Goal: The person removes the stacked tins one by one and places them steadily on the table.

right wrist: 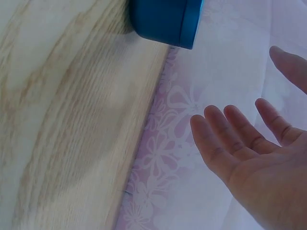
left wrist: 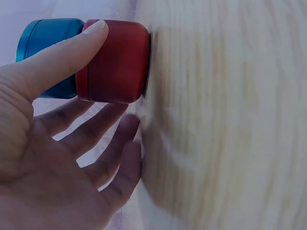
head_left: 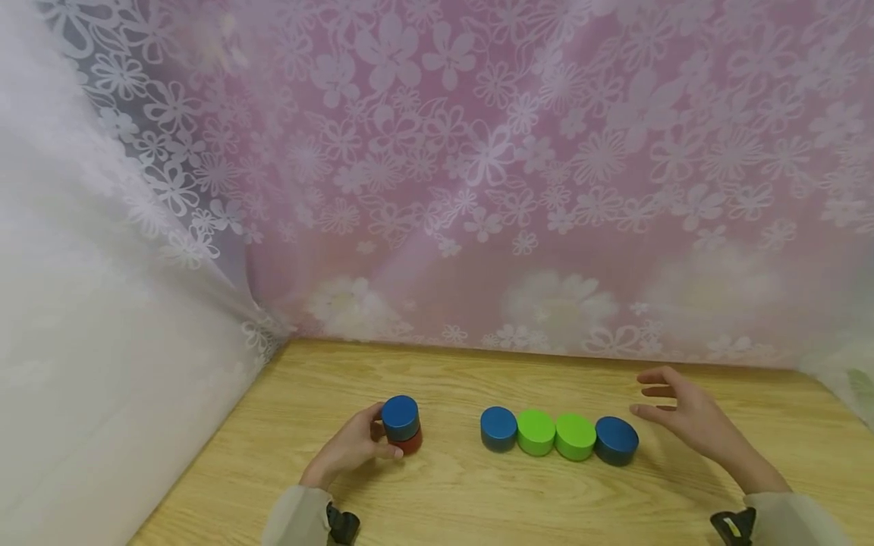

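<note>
A blue round tin (head_left: 400, 412) sits on top of a red round tin (head_left: 412, 444), making a stack of two on the wooden table. My left hand (head_left: 350, 449) grips the stack from its left side. In the left wrist view the thumb (left wrist: 72, 55) lies across to the red tin (left wrist: 117, 62), with fingers behind it. The red tin's base is at the tabletop. My right hand (head_left: 696, 418) is held in the air with fingers apart, holding nothing, to the right of a dark blue tin (head_left: 617, 440). That tin (right wrist: 165, 21) also shows in the right wrist view.
A row of touching tins stands right of the stack: a blue tin (head_left: 498, 428), a green tin (head_left: 536, 432), another green tin (head_left: 575, 436) and the dark blue one. Flowered pink cloth (head_left: 478, 189) hangs behind the table (head_left: 478, 500); white cloth (head_left: 102, 326) hangs at left.
</note>
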### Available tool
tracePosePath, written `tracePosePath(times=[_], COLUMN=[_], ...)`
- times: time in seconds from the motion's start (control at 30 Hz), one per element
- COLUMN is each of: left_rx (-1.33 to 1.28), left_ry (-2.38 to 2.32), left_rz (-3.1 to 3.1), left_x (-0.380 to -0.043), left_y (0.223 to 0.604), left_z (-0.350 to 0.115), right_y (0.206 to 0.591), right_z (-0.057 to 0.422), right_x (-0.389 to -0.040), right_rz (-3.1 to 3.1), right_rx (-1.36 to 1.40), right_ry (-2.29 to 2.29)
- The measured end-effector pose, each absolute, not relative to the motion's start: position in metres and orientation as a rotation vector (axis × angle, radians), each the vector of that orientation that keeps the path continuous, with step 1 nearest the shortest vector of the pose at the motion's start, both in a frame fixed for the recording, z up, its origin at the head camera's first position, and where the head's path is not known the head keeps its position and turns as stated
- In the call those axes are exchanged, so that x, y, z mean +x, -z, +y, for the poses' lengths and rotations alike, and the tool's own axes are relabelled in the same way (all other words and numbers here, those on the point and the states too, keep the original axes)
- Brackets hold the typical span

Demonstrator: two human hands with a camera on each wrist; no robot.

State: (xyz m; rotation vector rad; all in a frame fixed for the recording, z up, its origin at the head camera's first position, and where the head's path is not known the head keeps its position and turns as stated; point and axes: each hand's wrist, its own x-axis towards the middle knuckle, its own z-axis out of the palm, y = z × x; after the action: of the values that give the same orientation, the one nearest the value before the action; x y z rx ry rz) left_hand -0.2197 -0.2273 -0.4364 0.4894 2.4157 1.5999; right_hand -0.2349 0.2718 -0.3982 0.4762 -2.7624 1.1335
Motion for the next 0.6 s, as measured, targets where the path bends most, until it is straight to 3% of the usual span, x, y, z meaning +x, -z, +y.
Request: tracePosePath(times=[0.6], left_rx=[0.524], left_ry=[-1.610], left_rz=[2.373], left_x=[-0.225], left_y=[0.441], left_z=[-0.227], right_y=[0.394], right_z=[0.261], right_x=[-0.237], right_rz=[-2.721], right_rx=[0.506], right_ry=[-1.180])
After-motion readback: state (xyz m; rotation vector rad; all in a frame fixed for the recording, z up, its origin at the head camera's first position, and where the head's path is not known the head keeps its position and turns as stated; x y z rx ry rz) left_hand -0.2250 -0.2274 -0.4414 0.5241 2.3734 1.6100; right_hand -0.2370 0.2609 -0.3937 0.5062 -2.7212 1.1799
